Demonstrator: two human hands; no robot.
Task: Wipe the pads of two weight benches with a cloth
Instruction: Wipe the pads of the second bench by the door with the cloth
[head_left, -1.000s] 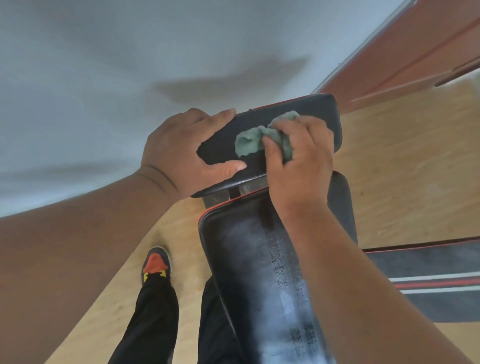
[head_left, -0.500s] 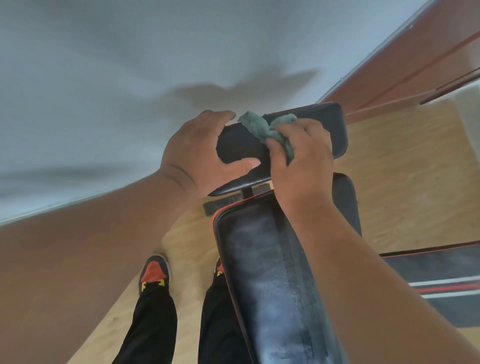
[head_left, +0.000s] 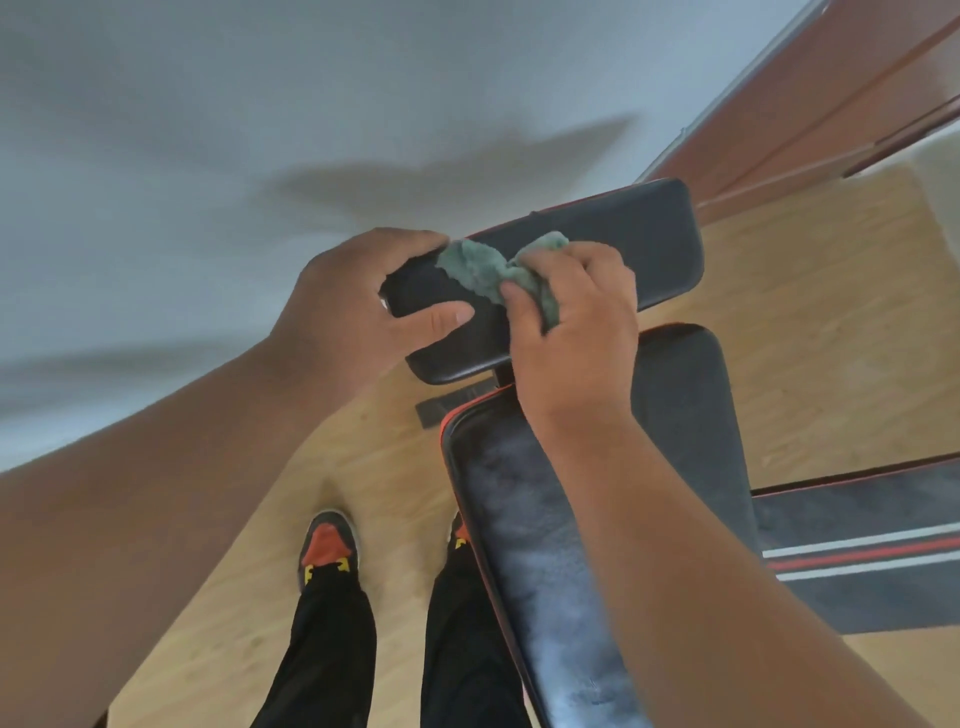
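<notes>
Wood floor (head_left: 270, 561); R hand (head_left: 574, 332) presses cloth (head_left: 485, 267) on pad (head_left: 613, 244), L hand (head_left: 353, 301) grips edge.

My left hand (head_left: 353, 306) wraps a pad's end at ten o'clock — thumb on top, fingers curled over the far edge. My right hand (head_left: 576, 332) sits at one o'clock, bunching a cloth — both forearms bare.

A plain grey-white wall (head_left: 260, 104) with soft shadows is seen above a light wood floor (head_left: 831, 338), reddish-brown panelling (head_left: 831, 98) and a striped dark mat (head_left: 857, 561) off right.
</notes>
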